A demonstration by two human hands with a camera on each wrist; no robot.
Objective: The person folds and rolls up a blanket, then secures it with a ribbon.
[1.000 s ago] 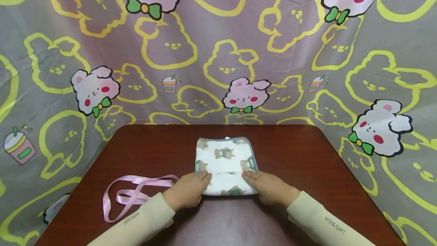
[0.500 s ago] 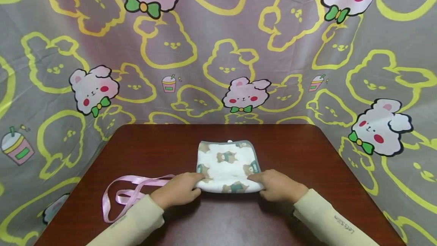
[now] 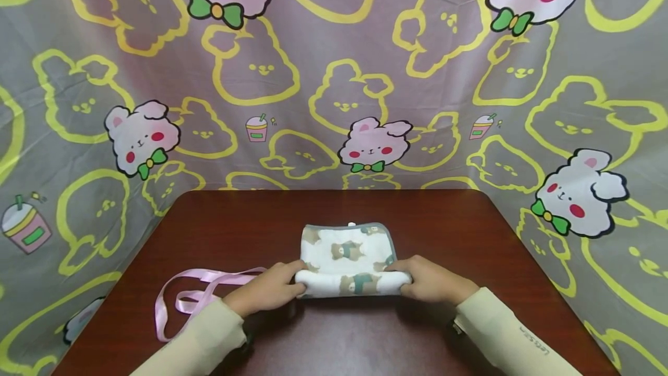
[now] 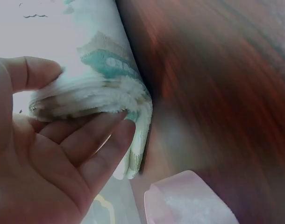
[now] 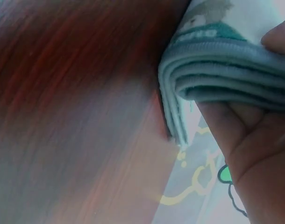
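A white towel [image 3: 347, 254] with brown bears in green and a grey-green edging lies folded in the middle of the table. Its near end is rolled over into a thick fold. My left hand [image 3: 268, 288] pinches the left end of that fold, thumb on one side and fingers on the other; the left wrist view shows the stacked layers [image 4: 86, 95] between them. At the other end my right hand [image 3: 433, 280] grips the fold the same way, and the bound layers [image 5: 226, 70] curl over its fingers in the right wrist view.
A pink satin ribbon [image 3: 203, 276] lies in loose loops to the left, partly behind the left forearm. The dark red-brown wooden table [image 3: 443, 219] has rounded far corners. A grey curtain [image 3: 313, 149] printed with cartoon rabbits hangs around it.
Both hands have gone from lying on the towel's near part to pinching its sides. The near end has been turned up and over into a roll, and the far edge has drawn nearer.
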